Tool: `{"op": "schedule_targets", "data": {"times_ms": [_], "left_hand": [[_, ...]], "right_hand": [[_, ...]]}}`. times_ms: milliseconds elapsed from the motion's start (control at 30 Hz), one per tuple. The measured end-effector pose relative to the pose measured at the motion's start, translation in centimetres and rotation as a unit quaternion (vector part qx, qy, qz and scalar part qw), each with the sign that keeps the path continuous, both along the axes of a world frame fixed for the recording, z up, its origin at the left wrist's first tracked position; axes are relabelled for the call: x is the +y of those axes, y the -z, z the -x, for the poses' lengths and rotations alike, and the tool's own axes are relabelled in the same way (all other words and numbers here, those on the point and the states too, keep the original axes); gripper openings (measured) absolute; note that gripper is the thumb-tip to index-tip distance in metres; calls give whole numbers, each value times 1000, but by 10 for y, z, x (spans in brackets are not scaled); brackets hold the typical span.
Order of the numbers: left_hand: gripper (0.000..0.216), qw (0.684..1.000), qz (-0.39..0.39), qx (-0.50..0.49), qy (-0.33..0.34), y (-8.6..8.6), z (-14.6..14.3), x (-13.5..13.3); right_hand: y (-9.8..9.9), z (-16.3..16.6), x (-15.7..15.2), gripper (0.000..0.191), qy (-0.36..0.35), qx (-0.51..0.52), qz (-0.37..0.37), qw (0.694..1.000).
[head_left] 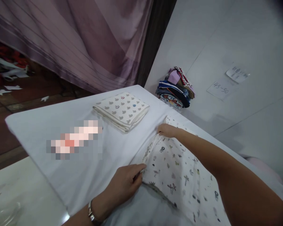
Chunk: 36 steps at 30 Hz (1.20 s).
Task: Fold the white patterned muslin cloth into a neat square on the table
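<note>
Position: on your head, close above your left hand (pixel 124 183) and right hand (pixel 166 130).
Facing: forward, down onto the white printed cloth (pixel 179 175) beside them.

A paper slip (pixel 219 89) on the white wall (pixel 250 37) reads "45-50"; another slip (pixel 237 74) is illegible

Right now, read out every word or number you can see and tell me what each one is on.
"45-50": handwritten on the lower paper note, stuck on the white surface beyond the table.
The upper paper note: handwriting, too blurred to read.
The printed cloth, pinched by the left hand and right hand: small pictures only, no words.
The folded cloth: pattern only, no words.
</note>
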<state>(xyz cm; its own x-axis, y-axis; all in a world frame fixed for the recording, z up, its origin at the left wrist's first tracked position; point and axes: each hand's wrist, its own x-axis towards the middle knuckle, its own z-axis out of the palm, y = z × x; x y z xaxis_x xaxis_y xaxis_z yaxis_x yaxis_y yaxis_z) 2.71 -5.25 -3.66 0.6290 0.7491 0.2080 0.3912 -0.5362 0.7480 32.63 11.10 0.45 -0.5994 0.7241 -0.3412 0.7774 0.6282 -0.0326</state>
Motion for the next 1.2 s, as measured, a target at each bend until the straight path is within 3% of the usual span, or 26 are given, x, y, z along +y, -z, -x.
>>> {"op": "schedule_targets", "data": {"times_ms": [133, 367, 467, 633, 800, 1067, 1200], "left_hand": [[27, 1000, 4, -9, -3, 0, 1, 1], [30, 1000, 21, 5, -8, 0, 0, 2], [30, 999, 36, -2, -25, -3, 2, 3], [32, 991, 71, -32, -108, -10, 5, 5], [31, 988, 78, -34, -131, -12, 5, 4], [31, 991, 60, 35, -112, -5, 4, 9], [28, 997, 2, 39, -67, -1, 4, 8]], "right_hand": [[-3, 3, 0, 21, 23, -3, 3, 1000], [-3, 6, 3, 14, 23, -24, 29, 999], [-10, 6, 1, 13, 28, -19, -2, 999], [-22, 4, -5, 14, 53, 0, -78, 996], [-11, 8, -3, 13, 41, 23, -82, 995], [5, 15, 1, 8, 46, 45, -92, 994], [4, 4, -8, 11, 30, 108, -121, 986]]}}
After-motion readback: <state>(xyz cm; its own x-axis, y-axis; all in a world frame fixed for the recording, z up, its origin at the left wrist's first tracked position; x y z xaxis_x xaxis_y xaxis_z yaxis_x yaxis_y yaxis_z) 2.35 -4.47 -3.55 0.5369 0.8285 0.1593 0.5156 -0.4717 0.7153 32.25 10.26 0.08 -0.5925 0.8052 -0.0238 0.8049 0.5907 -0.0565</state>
